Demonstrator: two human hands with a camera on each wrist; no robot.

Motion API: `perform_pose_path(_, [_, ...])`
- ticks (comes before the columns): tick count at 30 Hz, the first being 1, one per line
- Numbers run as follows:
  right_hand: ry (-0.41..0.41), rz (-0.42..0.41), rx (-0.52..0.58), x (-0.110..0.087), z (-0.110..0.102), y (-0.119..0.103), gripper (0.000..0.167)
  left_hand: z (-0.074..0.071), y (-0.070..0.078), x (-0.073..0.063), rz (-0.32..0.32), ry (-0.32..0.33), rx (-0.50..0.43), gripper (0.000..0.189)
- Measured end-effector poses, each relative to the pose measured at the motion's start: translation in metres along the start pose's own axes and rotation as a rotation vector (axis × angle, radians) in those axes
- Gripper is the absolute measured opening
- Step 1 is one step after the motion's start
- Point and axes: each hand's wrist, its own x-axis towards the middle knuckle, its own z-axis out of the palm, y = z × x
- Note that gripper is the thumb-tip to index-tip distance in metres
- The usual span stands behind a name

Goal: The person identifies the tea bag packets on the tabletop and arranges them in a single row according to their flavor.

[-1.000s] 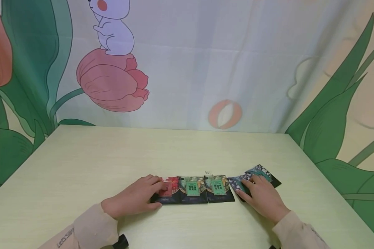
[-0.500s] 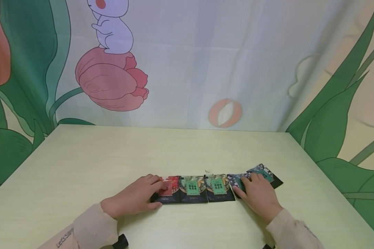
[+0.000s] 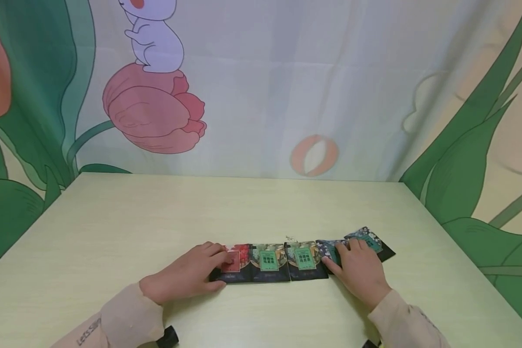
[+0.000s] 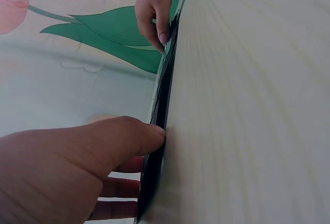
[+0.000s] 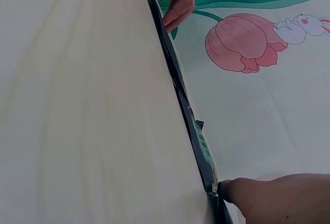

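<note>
Flat sachets lie in a row on the table. My left hand (image 3: pixel 191 271) rests at the left end, fingers on the red-topped sachet (image 3: pixel 238 261) and thumb along its near edge. Two sachets with green labels follow, the left green sachet (image 3: pixel 269 263) and the right green sachet (image 3: pixel 306 261). My right hand (image 3: pixel 363 273) presses its fingers on a blue floral sachet (image 3: pixel 330 249), partly hidden beneath them, close against the right green one. Another blue sachet (image 3: pixel 380 245) lies tilted behind the right hand, overlapping the first. The left wrist view shows the left thumb (image 4: pixel 152 137) at the sachet's edge.
The pale wood table (image 3: pixel 156 212) extends to a curtain (image 3: pixel 243 96) printed with flowers and a rabbit. Dark straps show below both sleeves, one at the left cuff (image 3: pixel 167 337).
My right hand has slid left, bringing the blue floral sachet up against the right green one and straightening it. The tilted blue sachet has shifted slightly right. My left hand stays in place.
</note>
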Motion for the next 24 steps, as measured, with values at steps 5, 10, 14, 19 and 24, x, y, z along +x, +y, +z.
perform_pose_path(5, [-0.015, 0.016, 0.005, 0.0, 0.0, -0.001, 0.061, 0.0, -0.001, -0.001, 0.001, 0.002, 0.012, 0.047])
perform_pose_path(10, [-0.015, 0.021, 0.011, 0.0, -0.001, -0.001, 0.061, 0.0, 0.0, -0.002, 0.003, 0.014, 0.001, 0.044])
perform_pose_path(14, [-0.008, 0.02, 0.039, -0.001, -0.006, 0.0, 0.059, -0.001, 0.0, -0.002, 0.011, 0.022, -0.013, 0.04])
perform_pose_path(19, [0.017, -0.018, 0.115, -0.001, -0.013, 0.006, 0.053, 0.0, -0.001, -0.001, 0.018, 0.027, -0.013, 0.041])
perform_pose_path(24, [0.044, -0.068, 0.193, 0.001, -0.016, 0.021, 0.051, 0.001, -0.002, 0.0, 0.03, 0.033, -0.007, 0.043])
